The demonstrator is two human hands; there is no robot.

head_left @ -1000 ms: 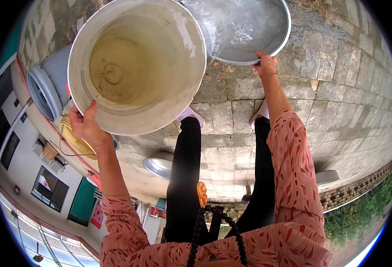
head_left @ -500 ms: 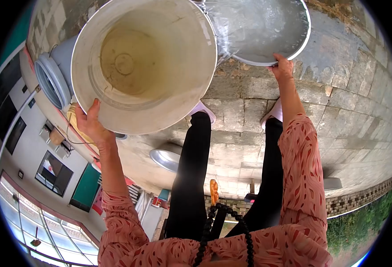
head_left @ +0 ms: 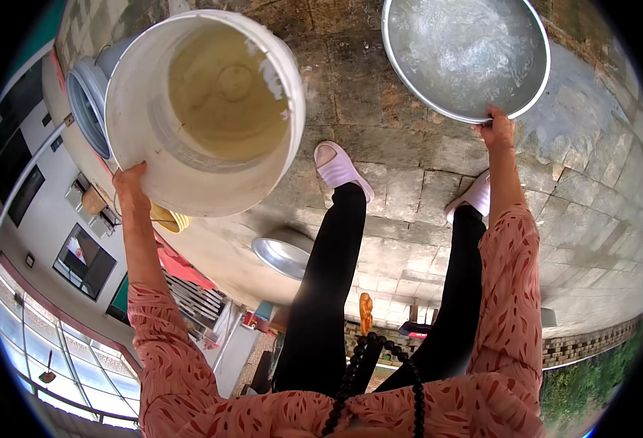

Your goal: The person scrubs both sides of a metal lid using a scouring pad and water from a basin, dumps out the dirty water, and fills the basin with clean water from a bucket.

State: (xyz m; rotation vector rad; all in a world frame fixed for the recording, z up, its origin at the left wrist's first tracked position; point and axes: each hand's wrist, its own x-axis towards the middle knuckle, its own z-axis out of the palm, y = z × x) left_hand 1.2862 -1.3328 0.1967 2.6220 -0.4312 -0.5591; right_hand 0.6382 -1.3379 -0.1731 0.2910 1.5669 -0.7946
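Note:
In the head view, my left hand (head_left: pixel 131 186) grips the near rim of a large white plastic bucket (head_left: pixel 142 128). The bucket is tilted so that its inside shows, with shallow yellowish water (head_left: pixel 223 98) at the bottom. My right hand (head_left: pixel 499 131) is closed on the near rim of a round metal basin (head_left: pixel 418 82). Rippling, cloudy water (head_left: pixel 475 51) fills much of the basin. Bucket and basin are apart, with wet paving between them. Both arms are stretched forward.
A shiny metal bowl (head_left: pixel 283 257) is on the ground left of my leg. Grey plastic tubs (head_left: pixel 87 102) stand beyond the bucket, and something yellow (head_left: pixel 169 219) is beneath it. My feet, in pale slippers (head_left: pixel 342 169), are on stone paving (head_left: pixel 402 186).
The stream of water between bucket and basin has stopped. The bucket has moved left and tipped back more upright, while the basin has shifted slightly right and away from it.

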